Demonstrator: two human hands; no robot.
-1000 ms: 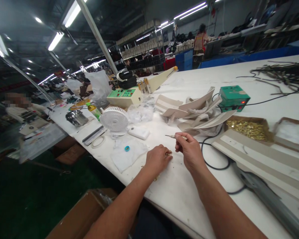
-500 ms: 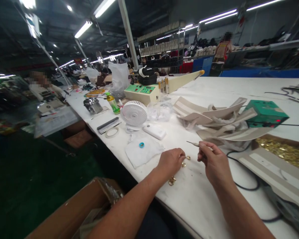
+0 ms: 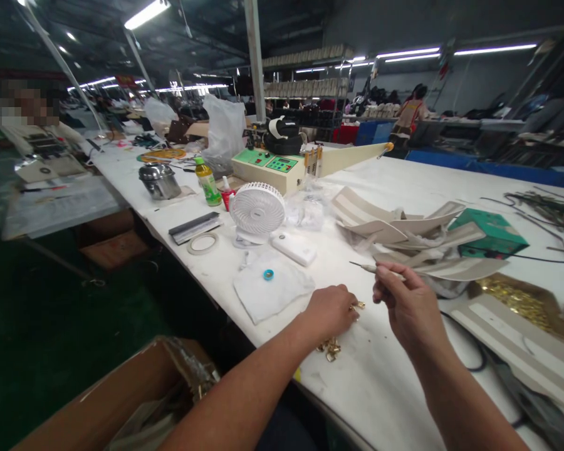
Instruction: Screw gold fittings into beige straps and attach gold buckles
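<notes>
My left hand [image 3: 331, 310] is low over the white table, fingers closed on a small gold metal fitting [image 3: 360, 305] that shows at the fingertips. Just below its wrist lies a small heap of similar gold fittings [image 3: 329, 348]. To the right, my right hand [image 3: 404, 297] pinches a thin pen-like tool with a fine dark pointed tip [image 3: 367, 267]. The tip points left and stays clear of the table and of the left hand. Behind the left hand is a white cloth [image 3: 270, 299] with a small blue cap [image 3: 268, 274] on it.
Curved beige strips [image 3: 395, 225] are piled beyond my right hand, near a green box [image 3: 491, 233] with a cord. A carton of gold pieces [image 3: 521, 300] stands at right. A white fan [image 3: 257, 212], tape roll [image 3: 202, 243] and bottle [image 3: 207, 183] are at left. A person sits far left.
The view has swung slightly. My left hand has shifted a little towards me, and more gold fittings show in the heap by its wrist. My right hand keeps its grip on the tool.
</notes>
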